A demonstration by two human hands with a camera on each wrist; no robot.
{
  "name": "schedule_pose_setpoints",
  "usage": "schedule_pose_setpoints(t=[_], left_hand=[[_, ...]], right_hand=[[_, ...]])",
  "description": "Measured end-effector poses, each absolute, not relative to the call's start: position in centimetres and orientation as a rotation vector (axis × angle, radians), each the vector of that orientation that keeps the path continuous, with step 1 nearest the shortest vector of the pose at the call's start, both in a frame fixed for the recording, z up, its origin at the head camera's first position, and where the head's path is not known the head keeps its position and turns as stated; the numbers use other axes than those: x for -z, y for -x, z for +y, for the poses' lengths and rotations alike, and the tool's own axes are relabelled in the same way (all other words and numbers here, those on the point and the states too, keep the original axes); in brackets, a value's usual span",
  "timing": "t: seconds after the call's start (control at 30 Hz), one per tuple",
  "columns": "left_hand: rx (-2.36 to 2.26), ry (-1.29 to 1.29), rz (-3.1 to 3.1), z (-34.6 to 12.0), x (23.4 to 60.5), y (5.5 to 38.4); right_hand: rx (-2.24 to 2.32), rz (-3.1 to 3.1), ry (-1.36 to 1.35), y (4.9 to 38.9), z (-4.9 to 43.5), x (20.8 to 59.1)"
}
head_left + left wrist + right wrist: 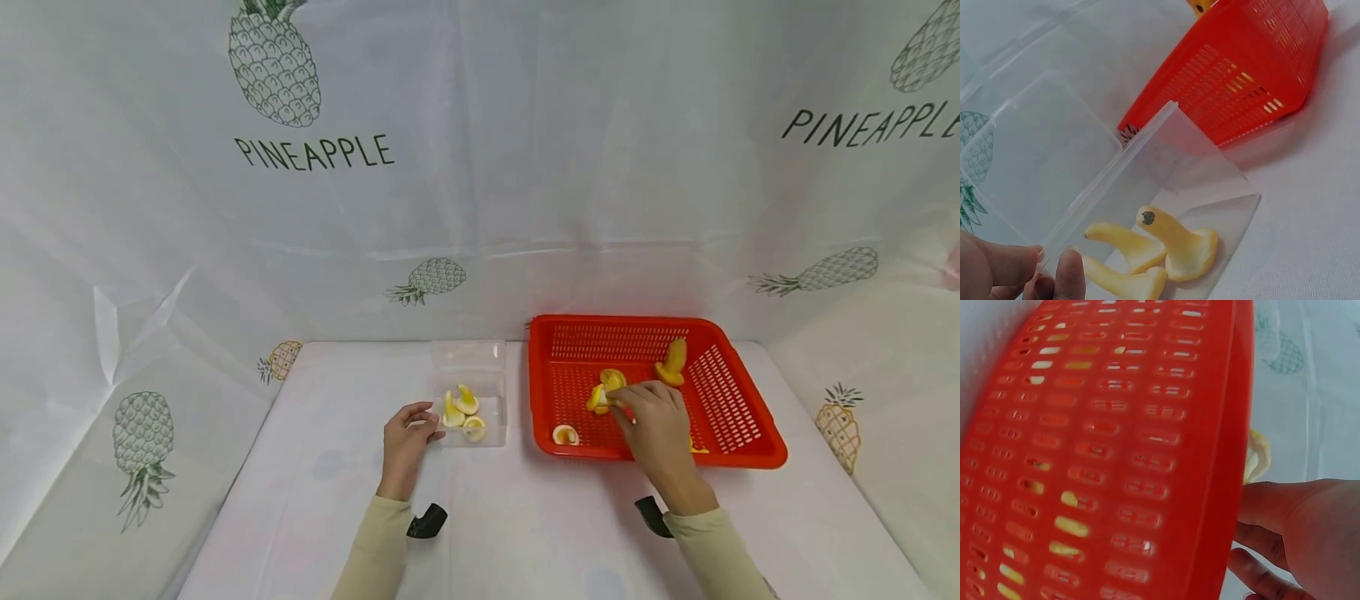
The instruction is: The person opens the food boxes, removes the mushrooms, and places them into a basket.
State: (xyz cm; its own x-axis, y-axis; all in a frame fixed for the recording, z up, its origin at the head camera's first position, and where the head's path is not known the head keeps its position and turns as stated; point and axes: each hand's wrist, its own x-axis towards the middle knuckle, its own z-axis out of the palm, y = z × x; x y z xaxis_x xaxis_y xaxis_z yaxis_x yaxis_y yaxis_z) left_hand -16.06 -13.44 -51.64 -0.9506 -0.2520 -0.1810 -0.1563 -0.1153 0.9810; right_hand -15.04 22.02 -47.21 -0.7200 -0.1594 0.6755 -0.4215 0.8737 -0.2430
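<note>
My right hand (pixel 662 433) pinches a yellow-and-white mushroom (pixel 597 399) just above the red basket. In the right wrist view the held mushroom (pixel 1260 455) shows past the basket's rim, partly hidden. My left hand (pixel 406 442) pinches the near left edge of an open clear plastic box (pixel 492 412) with thumb and fingers. Inside that box lie three yellow mushrooms; one mushroom (pixel 1179 247) has a dark stem tip. The red basket (pixel 542 392) contains several more, including a darker yellow mushroom (pixel 675 360) at the back right and a cup-shaped one (pixel 566 435) at the front left.
The box's clear lid (pixel 468 355) lies folded back behind it. A white cloth-covered table (pixel 322 517) carries both containers. A white sheet (pixel 480 167) printed with pineapples stands up behind and at both sides. The basket's slotted wall (pixel 1116 450) rises beside my right hand.
</note>
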Motion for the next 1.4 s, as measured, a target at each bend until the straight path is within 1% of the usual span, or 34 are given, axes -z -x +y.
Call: schedule_pose_setpoints(t=[0.4,0.7,0.93,1.4], left_hand=[[2.233,-0.462,-2.05,-13.6,52.1,15.8],[2.238,-0.465,-2.042,-13.8,52.2,15.9],[2.234,-0.491,-2.049,-13.7,51.9,16.0],[2.233,-0.501,-2.033,-13.3,51.8,16.2]], right_hand=[[-0.502,-2.437,-0.386,14.7,23.2,47.9],[-0.509,-2.456,-0.404,14.6,22.2,48.2],[-0.528,-2.445,-0.499,14.6,19.4,47.8],[-0.594,-2.452,-0.771,16.2,11.5,46.9]])
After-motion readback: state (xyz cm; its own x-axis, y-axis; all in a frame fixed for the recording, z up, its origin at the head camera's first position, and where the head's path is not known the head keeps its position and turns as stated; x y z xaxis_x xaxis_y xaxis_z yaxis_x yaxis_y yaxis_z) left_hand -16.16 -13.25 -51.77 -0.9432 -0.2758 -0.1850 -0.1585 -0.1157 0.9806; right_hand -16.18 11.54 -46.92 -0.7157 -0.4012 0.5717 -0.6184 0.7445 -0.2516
